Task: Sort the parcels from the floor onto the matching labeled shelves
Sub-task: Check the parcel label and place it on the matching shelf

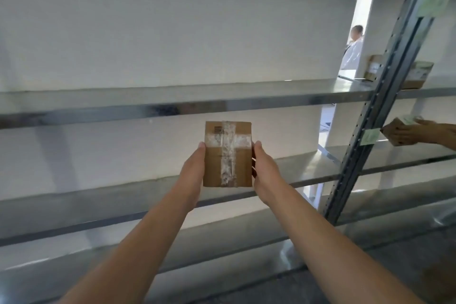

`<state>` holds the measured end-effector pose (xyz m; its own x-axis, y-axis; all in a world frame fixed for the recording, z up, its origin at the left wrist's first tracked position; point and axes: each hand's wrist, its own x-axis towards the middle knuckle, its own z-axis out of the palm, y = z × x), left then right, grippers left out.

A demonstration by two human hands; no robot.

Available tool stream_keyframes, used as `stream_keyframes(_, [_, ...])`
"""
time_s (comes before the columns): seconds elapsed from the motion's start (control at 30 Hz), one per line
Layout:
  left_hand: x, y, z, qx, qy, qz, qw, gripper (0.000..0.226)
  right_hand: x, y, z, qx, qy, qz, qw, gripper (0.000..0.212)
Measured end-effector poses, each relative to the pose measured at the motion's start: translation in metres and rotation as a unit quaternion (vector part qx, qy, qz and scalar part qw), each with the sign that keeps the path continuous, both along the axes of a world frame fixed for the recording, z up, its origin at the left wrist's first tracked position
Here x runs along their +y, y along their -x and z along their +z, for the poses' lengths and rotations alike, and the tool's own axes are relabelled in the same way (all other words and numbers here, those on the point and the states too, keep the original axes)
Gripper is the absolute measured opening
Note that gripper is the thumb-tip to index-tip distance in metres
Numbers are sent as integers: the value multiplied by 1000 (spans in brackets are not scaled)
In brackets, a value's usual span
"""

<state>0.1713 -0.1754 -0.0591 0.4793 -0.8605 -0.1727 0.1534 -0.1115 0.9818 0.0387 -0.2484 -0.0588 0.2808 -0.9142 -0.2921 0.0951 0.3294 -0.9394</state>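
Presently gripping small brown taped cardboard parcel (227, 154) by both side edges, left hand (193, 170) and right hand (265, 173) fingers clamped, presumably for level placement on shelf.

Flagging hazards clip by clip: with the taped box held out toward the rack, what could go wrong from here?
1. The small brown cardboard box with crossed clear tape is only pinched by its side edges between the left hand and right hand; it could slip.
2. The green label on the grey metal upright is blurred, so the box may land on the wrong steel shelf.
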Motion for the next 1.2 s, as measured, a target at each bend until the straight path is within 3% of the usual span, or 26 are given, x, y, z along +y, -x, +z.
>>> stream_keyframes(0.13, [17,-14,23,-85,88,-22,992,42,2,-19,25,-46,86,4,995,27])
stream_keyframes(0.23, [22,-15,41,-124,136,-10,983,40,2,-26,40,-87,125,11,988,29])
stream_keyframes(0.57, [28,-23,99,-99,220,53,969,37,-2,-45,109,-156,173,83,969,30])
stream_keyframes(0.7, [35,-29,116,-153,246,43,956,47,-1,-52,122,-147,195,155,957,46])
stream_keyframes(0.83, [38,-39,130,-195,265,48,943,42,1,-62,134,-149,198,172,953,51])
stream_keyframes(1.03, [38,-57,139,-203,309,85,925,88,-2,-73,147,-159,210,138,955,51])
stream_keyframes(1.1, [37,-60,141,-192,342,108,913,84,-2,-73,150,-163,214,127,955,52])
stream_keyframes(1.2, [37,-61,148,-181,376,144,897,52,1,-74,156,-150,231,110,955,49])
